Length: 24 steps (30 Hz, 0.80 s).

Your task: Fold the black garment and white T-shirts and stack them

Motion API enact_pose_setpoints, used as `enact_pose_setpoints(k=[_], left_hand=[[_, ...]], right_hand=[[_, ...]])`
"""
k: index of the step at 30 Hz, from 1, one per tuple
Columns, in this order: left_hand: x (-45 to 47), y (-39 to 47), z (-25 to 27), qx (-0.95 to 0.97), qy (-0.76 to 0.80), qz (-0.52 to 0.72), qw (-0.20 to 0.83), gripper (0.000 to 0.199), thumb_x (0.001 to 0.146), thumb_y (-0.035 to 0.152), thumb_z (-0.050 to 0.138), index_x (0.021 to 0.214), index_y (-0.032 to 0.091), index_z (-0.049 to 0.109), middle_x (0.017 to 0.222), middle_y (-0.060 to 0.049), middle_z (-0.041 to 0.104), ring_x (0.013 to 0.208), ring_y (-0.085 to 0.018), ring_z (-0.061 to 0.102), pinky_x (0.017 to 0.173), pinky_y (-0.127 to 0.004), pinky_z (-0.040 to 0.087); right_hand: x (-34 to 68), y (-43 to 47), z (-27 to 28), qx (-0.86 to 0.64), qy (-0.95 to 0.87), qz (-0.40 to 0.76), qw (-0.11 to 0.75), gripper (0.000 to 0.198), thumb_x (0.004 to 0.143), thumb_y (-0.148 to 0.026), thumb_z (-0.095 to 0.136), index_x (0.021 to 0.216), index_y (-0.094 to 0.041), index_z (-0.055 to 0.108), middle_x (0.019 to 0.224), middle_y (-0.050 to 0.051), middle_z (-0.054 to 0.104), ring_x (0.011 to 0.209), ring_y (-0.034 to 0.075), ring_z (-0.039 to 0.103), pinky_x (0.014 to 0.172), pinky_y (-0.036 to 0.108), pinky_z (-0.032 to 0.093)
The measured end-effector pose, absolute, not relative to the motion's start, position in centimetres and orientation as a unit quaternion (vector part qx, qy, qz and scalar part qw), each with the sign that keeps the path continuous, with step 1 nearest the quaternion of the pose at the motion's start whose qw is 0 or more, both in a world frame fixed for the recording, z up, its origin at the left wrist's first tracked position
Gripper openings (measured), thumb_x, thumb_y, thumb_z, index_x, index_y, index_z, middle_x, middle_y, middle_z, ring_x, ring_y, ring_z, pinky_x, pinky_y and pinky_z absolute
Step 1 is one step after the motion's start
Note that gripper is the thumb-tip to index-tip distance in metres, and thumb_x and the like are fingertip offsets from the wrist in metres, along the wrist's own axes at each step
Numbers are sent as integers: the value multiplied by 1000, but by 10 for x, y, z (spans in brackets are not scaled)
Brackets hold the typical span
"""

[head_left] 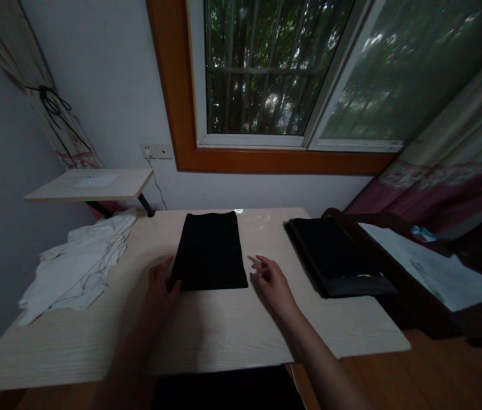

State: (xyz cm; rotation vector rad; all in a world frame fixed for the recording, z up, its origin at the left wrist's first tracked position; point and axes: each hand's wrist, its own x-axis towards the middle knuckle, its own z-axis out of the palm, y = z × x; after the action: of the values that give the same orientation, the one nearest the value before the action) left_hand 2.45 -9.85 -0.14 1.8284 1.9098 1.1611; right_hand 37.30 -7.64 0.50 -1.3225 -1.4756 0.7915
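A folded black cloth [209,250] lies flat as a neat rectangle in the middle of the table. Its lower left corner is between the thumb and fingers of my left hand [160,290], the thumb on the near edge and the fingers along the left side. Just off the cloth's right edge is my right hand [271,282], its fingers loosely curled and apart, holding nothing. Farther right, a stack of dark folded pieces [330,250] lies near the table's right edge.
Crumpled white cloth [78,265] lies on the left of the pale wooden table [232,336]. Behind it stands a small raised shelf [125,185]. A wall socket [155,151] with a cord is at the back. Papers [428,265] rest on dark furniture at right.
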Motion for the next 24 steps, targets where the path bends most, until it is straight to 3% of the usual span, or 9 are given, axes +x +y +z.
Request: enact_pose_setpoints(k=[4,9,14,19,24], left_hand=[[39,-96,25,717,603,348,32,47,89,25,59,136,26,61,148,-14,49,137,-36,45,117,-60,35],[65,-69,41,794,538,277,65,47,95,21,49,140,26,60,151,-10,53,150,-32,34,125,-62,13],[76,-42,21,784,567,247,58,48,98,27,46,144,23,55,155,-13,49,151,-33,32,124,-62,12],[66,-40,5,774,581,249,51,51,100,33,42,148,20,51,160,-15,41,152,-34,30,123,-61,17],[55,-47,6,775,583,238,53,52,101,34,41,151,20,47,162,-13,37,153,-32,28,124,-57,17]], right_hand=[[351,-77,22,-549,-679,210,440,39,97,-27,46,134,-25,60,124,13,61,115,27,61,103,48,51],[290,-56,26,-533,-771,117,328,48,101,-23,38,145,-16,55,154,15,47,146,29,39,121,49,34],[243,-33,10,-543,-802,63,241,51,102,-30,42,149,-12,49,163,15,35,152,30,30,123,51,27],[250,-26,-2,-561,-794,40,230,58,103,-44,43,152,-12,46,164,15,32,153,30,26,124,51,20],[280,-24,-6,-571,-791,43,215,63,103,-49,43,155,-13,42,165,15,26,154,31,24,124,53,20]])
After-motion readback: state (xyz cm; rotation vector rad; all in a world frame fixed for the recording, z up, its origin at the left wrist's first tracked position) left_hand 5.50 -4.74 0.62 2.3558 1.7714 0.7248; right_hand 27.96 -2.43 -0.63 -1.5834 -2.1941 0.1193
